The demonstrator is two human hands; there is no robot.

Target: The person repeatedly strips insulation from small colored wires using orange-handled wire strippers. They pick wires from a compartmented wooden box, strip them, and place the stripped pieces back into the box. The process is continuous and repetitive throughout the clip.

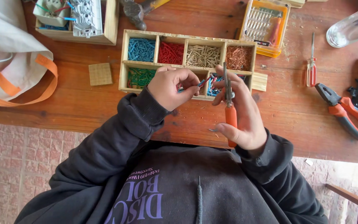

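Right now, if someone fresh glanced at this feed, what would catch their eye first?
Probably the compartmented wooden tray at the centre of the table, filled with blue, red, beige, copper and green wire pieces. Just in front of it, the left hand pinches a short blue wire piece while the right hand grips an orange-handled cutting tool. Orange-and-black pliers lie far right.

A workshop: worn wooden bench (83, 103), pliers (344, 112), screwdriver (311, 66), sorted wire-scrap tray (123, 66).

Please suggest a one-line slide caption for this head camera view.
Left hand pinches a short wire piece while the right hand holds an orange-handled tool above a wooden sorting tray.
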